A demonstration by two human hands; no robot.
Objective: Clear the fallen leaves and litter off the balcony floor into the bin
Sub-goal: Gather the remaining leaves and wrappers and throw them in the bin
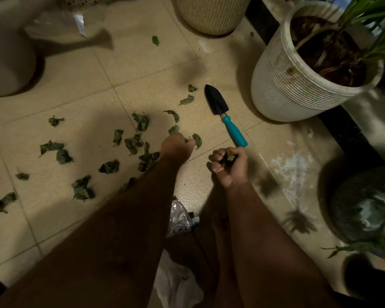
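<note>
The left hand (176, 146) reaches down to the tiled floor (80, 85), its fingers pinching a curled green leaf (197, 140) at its right edge. The right hand (230, 164), just to the right, is clenched round a wad of crumpled leaves (229, 157). More shrivelled, dark-green leaves (82, 188) lie scattered left across the speckled beige tiles. A black-bladed trowel (222, 112) with a smooth teal handle lies just beyond the right hand, near a ribbed white pot (282, 90).
</note>
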